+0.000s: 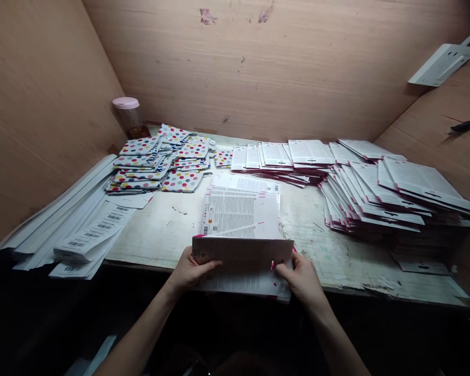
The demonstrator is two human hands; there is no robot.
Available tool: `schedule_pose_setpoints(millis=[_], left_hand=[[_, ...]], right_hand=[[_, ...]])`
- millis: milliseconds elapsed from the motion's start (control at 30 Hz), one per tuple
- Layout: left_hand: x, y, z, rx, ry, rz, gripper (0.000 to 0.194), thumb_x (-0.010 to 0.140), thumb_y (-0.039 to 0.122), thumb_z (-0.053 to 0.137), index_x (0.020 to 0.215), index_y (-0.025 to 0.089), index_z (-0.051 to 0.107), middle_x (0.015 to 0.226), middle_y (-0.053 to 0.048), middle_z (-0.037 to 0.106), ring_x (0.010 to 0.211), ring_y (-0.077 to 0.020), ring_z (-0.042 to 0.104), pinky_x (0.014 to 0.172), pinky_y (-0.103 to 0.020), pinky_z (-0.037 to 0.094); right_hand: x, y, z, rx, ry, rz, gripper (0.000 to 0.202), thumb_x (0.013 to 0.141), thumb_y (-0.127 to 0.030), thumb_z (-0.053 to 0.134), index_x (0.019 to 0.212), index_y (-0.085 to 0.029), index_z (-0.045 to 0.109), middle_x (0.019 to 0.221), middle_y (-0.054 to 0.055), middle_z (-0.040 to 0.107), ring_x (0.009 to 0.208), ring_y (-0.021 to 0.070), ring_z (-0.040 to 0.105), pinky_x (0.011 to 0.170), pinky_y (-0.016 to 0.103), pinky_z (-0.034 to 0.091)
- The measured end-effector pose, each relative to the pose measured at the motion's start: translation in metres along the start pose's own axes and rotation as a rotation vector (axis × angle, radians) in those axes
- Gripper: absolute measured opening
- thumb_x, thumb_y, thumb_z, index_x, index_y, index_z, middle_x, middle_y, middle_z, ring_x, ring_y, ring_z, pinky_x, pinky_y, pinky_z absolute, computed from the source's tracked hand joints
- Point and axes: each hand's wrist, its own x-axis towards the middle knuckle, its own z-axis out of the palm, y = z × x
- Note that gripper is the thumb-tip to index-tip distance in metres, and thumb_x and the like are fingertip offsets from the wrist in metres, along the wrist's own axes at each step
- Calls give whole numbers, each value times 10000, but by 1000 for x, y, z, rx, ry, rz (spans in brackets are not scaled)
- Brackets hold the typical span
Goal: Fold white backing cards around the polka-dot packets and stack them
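Observation:
A printed card sleeve point(238, 266) with a hang hole is held tilted up at the table's front edge. My left hand point(190, 272) grips its left end, thumb lying across the near face. On the right end, my right hand point(301, 275) is closed, its thumb beside the hang hole and its fingers behind. Just beyond lies a pile of flat printed cards point(235, 209) with fine text and barcodes, partly hidden by the held sleeve. Whether anything is inside the sleeve cannot be seen.
Folded polka-dot cloth packs point(141, 162) are stacked at the back left, by a pink-lidded jar point(131, 117). Barcode label sheets point(97, 230) hang over the left front edge. Many white card packs point(360, 183) fill the right side. A power socket point(441, 65) is on the right wall.

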Motion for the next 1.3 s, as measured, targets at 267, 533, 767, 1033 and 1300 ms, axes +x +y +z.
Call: schedule_pose_setpoints(millis=[267, 533, 767, 1033, 1300], left_hand=[[4, 3, -6, -92, 9, -102, 282, 646, 290, 833, 864, 139, 740, 903, -85, 774, 862, -254, 729, 774, -298, 593], [4, 12, -4, -169, 28, -134, 349, 587, 320, 861, 860, 137, 742, 883, -98, 773, 845, -268, 729, 766, -331, 597], [6, 12, -7, -196, 56, -122, 425, 585, 333, 862, 945, 147, 730, 935, -96, 768, 875, -264, 722, 768, -324, 590], [6, 6, -8, -140, 35, -112, 372, 603, 321, 855, 901, 132, 739, 930, -110, 768, 892, -284, 723, 801, -348, 593], [2, 6, -6, -145, 50, -112, 382, 589, 300, 863, 911, 135, 740, 968, -115, 762, 950, -323, 708, 841, -402, 592]], right_hand=[[-8, -3, -31, 272, -363, -17, 306, 772, -443, 689, 949, -194, 670, 895, 40, 688, 817, 201, 629, 723, 300, 497], [-15, 16, -8, 619, -249, 12, 400, 705, -613, 653, 774, -220, 685, 724, 66, 681, 644, 242, 618, 624, 374, 510], [-26, -4, 14, 770, -138, 101, 305, 753, -488, 684, 928, -240, 650, 797, 36, 675, 634, 185, 617, 590, 316, 515], [-37, 7, -44, 397, 265, -69, 287, 700, -334, 811, 678, -207, 555, 552, -60, 450, 471, 73, 391, 442, 200, 352], [-72, 12, -27, -592, -10, -958, 571, 812, -40, 486, 1345, -243, 509, 1267, 94, 609, 1276, 330, 466, 1073, 561, 342]])
